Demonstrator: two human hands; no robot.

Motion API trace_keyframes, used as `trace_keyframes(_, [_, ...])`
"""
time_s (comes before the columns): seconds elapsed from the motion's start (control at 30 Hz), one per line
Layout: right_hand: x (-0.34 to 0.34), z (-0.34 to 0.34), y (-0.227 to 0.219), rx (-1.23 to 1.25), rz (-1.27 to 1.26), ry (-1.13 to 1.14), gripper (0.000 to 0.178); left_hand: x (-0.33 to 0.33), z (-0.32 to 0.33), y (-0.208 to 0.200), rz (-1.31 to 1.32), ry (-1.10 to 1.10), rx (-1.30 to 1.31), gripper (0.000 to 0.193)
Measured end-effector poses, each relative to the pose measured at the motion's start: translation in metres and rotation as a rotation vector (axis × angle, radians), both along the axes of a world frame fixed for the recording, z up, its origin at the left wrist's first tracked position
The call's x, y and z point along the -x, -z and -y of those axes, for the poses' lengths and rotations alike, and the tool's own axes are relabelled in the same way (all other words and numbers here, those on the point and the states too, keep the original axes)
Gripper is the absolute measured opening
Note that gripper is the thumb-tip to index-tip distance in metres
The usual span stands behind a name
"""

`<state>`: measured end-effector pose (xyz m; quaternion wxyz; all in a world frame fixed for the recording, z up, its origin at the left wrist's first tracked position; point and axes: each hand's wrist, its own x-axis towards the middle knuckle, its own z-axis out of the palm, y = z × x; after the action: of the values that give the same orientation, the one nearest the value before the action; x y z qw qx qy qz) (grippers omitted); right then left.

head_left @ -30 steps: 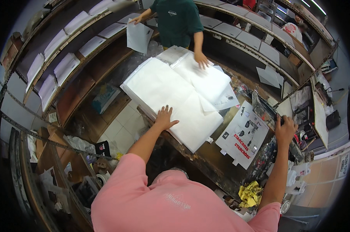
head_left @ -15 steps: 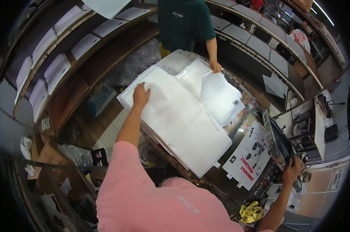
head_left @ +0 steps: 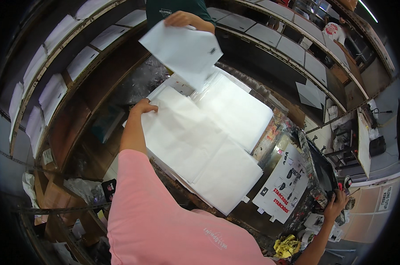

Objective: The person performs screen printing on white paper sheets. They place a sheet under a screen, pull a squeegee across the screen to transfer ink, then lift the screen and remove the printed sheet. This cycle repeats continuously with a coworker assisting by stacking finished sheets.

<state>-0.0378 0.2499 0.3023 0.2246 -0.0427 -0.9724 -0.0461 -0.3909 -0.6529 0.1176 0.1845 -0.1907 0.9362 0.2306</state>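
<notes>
My left hand [head_left: 144,106] is closed on the far left edge of a large white sheet [head_left: 182,132], thumb on top. That sheet is wrinkled and lies askew over the stack of white sheets [head_left: 235,176] on the worktable. At the right, my right hand [head_left: 336,204] grips the near end of a dark, paint-stained printing screen frame [head_left: 316,170], which stands tilted up. Beside the frame lies a white printed sheet [head_left: 281,187] with black and red lettering, tabs along its near edge.
Across the table a co-worker's hand [head_left: 182,20] holds up a white sheet [head_left: 184,48] over a second white stack [head_left: 235,110]. Shelves [head_left: 72,73] with white sheets curve along the left and back. Crumpled yellow material [head_left: 287,246] sits near my right forearm.
My left hand has moved left to the top sheet's edge, and that sheet has shifted left. The co-worker has lifted a sheet up and left off the second stack. My right hand stays on the frame.
</notes>
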Motion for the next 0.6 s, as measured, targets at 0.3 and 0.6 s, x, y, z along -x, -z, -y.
trace_keyframes(0.3, [-0.002, -0.002, 0.0, 0.009, 0.015, 0.005, 0.044, -0.038, -0.041, -0.005, -0.328, -0.012, 0.204, 0.073])
trace_keyframes(0.6, [-0.003, 0.004, 0.001, 0.041, 0.032, 0.032, 0.042, -0.075, -0.108, 0.026, -0.5, 0.204, 0.722, 0.027])
